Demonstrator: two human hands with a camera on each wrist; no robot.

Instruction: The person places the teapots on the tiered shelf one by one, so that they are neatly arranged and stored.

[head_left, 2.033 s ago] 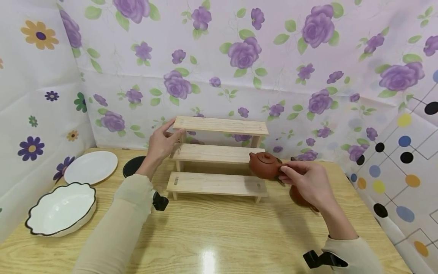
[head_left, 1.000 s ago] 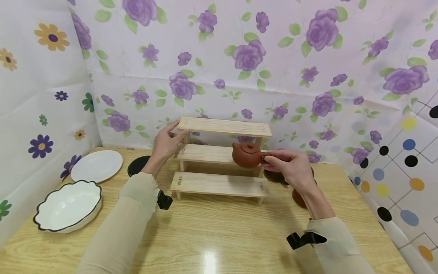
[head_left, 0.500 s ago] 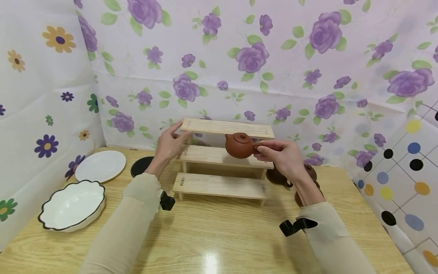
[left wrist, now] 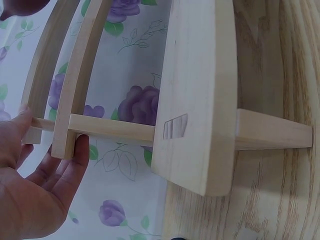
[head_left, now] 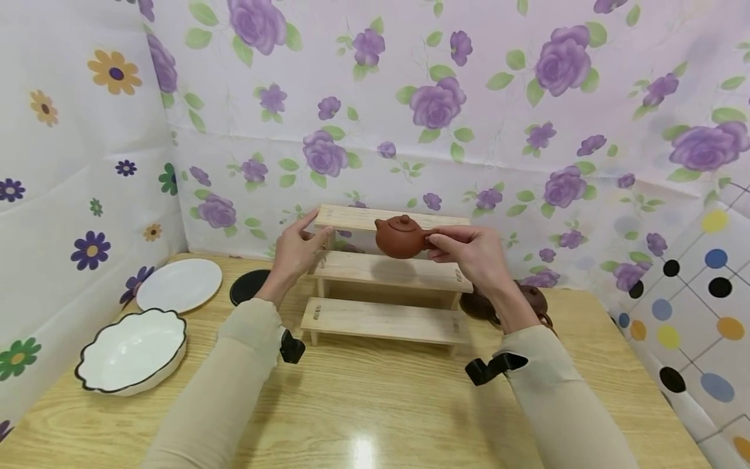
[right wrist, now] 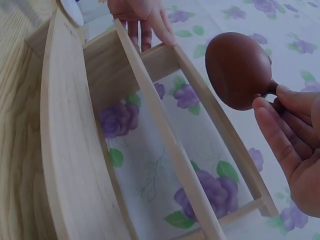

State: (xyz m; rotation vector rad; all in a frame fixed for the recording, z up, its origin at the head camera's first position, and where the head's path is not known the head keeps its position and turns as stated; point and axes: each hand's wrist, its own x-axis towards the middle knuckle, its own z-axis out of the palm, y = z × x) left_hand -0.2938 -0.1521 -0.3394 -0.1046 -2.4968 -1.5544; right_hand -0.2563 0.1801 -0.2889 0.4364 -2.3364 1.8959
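A small reddish-brown clay teapot [head_left: 401, 237] with a lid and side handle hangs in the air before the top tier, its spout pointing left. My right hand [head_left: 474, 254] pinches its handle between thumb and fingers; the right wrist view shows the rounded underside of the teapot [right wrist: 238, 71]. The three-tier wooden display shelf [head_left: 381, 318] stands on the table. At its upper left end my left hand [head_left: 297, 251] grips the top tier, thumb in front. In the left wrist view the fingers [left wrist: 75, 165] reach around the tier ends.
To the left are a white plate [head_left: 179, 284], a black round dish [head_left: 246, 285] and a white scalloped bowl [head_left: 131, 352] with a dark rim. Dark brown teapots [head_left: 534, 298] stand right of the shelf, partly behind my right forearm. Flower-printed cloth [head_left: 363, 85] hangs behind the table [head_left: 351, 404].
My right hand has carried the teapot left and up, from the shelf's right end to in front of the top tier. My left hand keeps its grip on the shelf.
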